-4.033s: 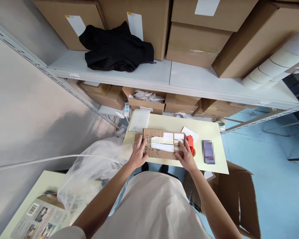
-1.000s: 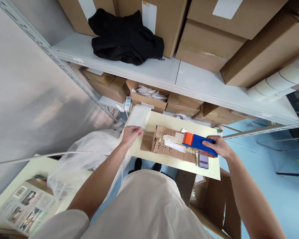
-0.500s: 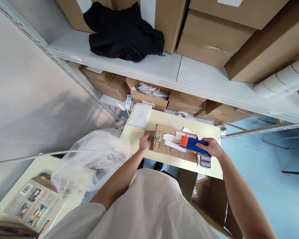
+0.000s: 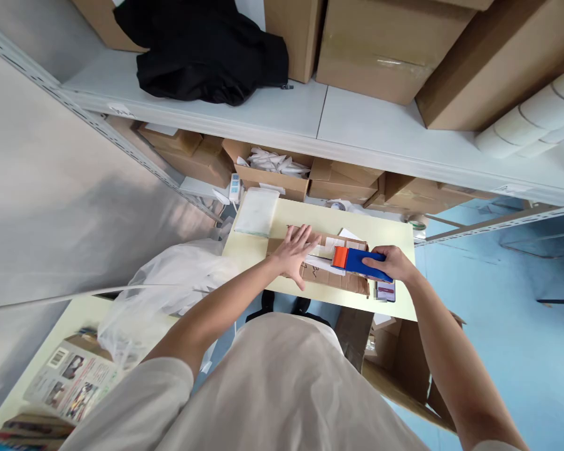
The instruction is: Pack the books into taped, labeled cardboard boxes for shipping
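Observation:
A brown cardboard box [image 4: 348,283] with white paper and black handwriting on top lies on the pale yellow table [image 4: 380,227]. Over its left part my left hand [image 4: 297,253] is spread flat, fingers apart, palm down on the cardboard. My right hand [image 4: 389,263] is wrapped round a blue tape dispenser [image 4: 364,263]. The dispenser's orange end [image 4: 339,257] points left and rests at the white paper on the box. A phone [image 4: 386,290] lies partly beneath the dispenser, by the box's right end.
A white flat packet [image 4: 257,212] lies at the table's back left. Behind stands a shelf [image 4: 282,119] with cardboard boxes [image 4: 371,56] and a black garment [image 4: 211,56]. Clear plastic sheeting [image 4: 169,269] hangs at the left; an open carton [image 4: 404,369] stands below right.
My left hand has moved from the box's left end onto its top, and its fingers have spread. The right hand still holds the dispenser in nearly the same place.

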`<state>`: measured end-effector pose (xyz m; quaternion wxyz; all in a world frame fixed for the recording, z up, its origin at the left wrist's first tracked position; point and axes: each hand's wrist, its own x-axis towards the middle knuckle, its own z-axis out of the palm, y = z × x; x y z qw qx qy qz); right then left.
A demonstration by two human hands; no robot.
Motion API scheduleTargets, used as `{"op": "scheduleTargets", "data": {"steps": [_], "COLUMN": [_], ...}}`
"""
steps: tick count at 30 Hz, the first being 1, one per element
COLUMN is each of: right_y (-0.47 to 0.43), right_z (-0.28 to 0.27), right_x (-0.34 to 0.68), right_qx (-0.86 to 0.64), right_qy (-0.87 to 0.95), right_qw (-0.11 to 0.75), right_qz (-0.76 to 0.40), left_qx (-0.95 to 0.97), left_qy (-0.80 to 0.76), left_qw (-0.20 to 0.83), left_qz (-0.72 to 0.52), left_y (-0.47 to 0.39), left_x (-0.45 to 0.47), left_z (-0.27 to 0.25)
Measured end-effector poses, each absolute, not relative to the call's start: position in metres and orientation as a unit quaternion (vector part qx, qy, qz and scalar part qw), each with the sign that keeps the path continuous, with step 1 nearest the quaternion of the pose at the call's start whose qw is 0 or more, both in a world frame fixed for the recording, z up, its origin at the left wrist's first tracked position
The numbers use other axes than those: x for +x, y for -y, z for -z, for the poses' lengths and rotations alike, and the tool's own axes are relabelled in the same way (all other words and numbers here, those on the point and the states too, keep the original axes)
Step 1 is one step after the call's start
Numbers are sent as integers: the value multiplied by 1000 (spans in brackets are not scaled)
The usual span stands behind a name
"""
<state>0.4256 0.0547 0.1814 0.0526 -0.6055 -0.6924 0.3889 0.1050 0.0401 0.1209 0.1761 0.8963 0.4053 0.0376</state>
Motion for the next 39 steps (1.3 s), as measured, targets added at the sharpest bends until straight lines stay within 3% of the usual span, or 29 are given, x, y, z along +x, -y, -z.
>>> {"op": "scheduleTargets", "data": {"steps": [13,22,30,39], "right_y": [-58,-50,-46,-55], "right_z": [-195,-183,-169,-109], "right_x": [460,513,550,488], "right_qx": [-585,-584,-615,-605], "right_qy": [694,620,619,724], "right_qw": [36,35,4,-8], "right_qz": [-417,-523,-490,-332], "left_qx": [876,877,860,829], "left_qy": [-456,-452,-487,-532], "left_qw": [153,159,139,135], "left_qz": [19,32,58,107], "left_y": [-42,-35,-33,-14], "left_x": [100,97,75,105], "left_z": [-127,-134,-142,-127]}}
